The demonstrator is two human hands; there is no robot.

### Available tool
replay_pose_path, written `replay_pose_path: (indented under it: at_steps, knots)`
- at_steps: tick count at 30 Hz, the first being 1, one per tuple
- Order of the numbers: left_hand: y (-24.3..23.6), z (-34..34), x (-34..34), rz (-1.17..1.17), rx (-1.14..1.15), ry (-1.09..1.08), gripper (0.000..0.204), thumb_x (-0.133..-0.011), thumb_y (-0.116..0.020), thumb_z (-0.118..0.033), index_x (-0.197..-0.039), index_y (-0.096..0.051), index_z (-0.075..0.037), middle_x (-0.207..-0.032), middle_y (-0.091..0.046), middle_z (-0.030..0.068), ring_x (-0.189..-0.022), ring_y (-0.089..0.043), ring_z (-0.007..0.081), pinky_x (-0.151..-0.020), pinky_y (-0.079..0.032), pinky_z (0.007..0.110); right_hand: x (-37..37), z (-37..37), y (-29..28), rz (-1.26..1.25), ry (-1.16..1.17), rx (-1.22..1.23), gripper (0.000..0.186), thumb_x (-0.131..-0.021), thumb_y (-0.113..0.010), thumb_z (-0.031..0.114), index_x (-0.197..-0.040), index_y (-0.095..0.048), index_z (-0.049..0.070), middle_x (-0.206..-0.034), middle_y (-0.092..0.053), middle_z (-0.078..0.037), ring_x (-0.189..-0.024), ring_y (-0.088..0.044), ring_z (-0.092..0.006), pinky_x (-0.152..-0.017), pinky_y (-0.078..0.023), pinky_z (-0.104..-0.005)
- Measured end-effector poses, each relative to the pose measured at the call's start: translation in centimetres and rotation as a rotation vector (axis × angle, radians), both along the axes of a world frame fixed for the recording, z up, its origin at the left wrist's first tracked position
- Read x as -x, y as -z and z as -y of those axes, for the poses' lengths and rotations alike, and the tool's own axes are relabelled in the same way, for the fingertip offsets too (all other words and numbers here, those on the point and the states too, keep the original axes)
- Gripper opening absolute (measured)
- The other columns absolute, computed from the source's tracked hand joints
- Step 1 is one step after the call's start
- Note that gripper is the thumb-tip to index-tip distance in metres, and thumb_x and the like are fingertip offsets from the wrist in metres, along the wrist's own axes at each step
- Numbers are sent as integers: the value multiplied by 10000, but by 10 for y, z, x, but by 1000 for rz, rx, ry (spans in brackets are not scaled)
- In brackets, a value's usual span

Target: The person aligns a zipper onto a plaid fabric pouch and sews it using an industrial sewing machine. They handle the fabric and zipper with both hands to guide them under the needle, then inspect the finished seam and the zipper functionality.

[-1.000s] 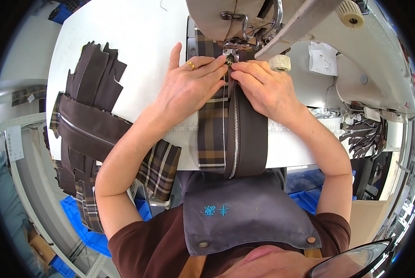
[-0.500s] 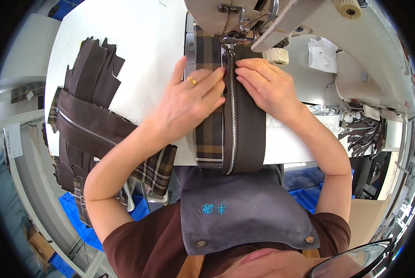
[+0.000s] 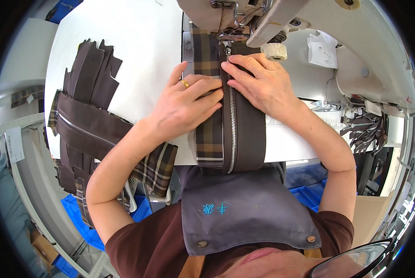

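Note:
A dark brown fabric strip with a metal zipper (image 3: 232, 134) lies lengthwise under the sewing machine's presser foot (image 3: 227, 45), its near end curving over the table edge. Along its left side runs a brown plaid fabric (image 3: 209, 139). My left hand (image 3: 182, 104) rests over the plaid, little finger sticking out, the other fingertips closed at the strip's left edge. My right hand (image 3: 263, 85) bends over the dark fabric, fingertips at the zipper just below the foot and thumb pressed in beside them. What lies beneath the fingertips is hidden.
Dark fabric pieces (image 3: 89, 69) are stacked on the left of the white table (image 3: 142, 51), crossed by another zippered strip (image 3: 87, 123). The machine arm (image 3: 356, 51) overhangs the right. Blue bins (image 3: 77, 222) sit below; cut scraps (image 3: 367, 129) hang at right.
My right fingertips have shifted left onto the zipper. The left hand has slid slightly down along the strip. The view has shifted a little.

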State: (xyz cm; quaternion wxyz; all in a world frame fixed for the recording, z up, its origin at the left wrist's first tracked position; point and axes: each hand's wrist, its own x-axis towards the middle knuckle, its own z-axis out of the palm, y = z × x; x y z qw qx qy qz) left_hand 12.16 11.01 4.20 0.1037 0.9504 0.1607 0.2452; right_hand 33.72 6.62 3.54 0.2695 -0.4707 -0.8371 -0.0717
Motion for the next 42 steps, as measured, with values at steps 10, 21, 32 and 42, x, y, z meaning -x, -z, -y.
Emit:
replay_pose_path:
  at_steps: [10,21,32,42]
  knots:
    - [7,-32,-18,30,-201,-78,239,-785,-661,-148,-1003,-636,-54,-1137,-601,21,-968,-574,142,-988,-320,500,1,0,-1,34,17,6,322,-737,-702,228,-1022,-640,93,-1007,-565,9,-850,-496,-171,-723,-458,-295]
    - [5,-34,-25,-57,-101,-82,244,-772,-551,-50,-1013,-521,-28,-1165,-576,74,-1024,-539,226,-1012,-296,527,0,0,-1,37,31,31,334,-726,-709,234,-1019,-632,93,-1023,-562,-2,-868,-504,-183,-710,-456,-311]
    - [-33,-11,17,-136,3,-223,303,-829,-594,-155,-1129,-592,-113,-1222,-573,38,-1132,-527,194,-1032,-271,525,3,0,-9,60,-4,18,350,-712,-716,138,-1053,-655,95,-1055,-596,-31,-864,-565,-216,-752,-468,-324]
    - [-37,113,177,-195,166,-885,555,-659,-719,-130,-1198,-589,-137,-1255,-565,47,-1244,-449,236,-1072,-198,502,5,-1,-5,55,11,20,307,-757,-696,128,-1063,-666,117,-1049,-612,-12,-866,-563,-213,-761,-476,-312]
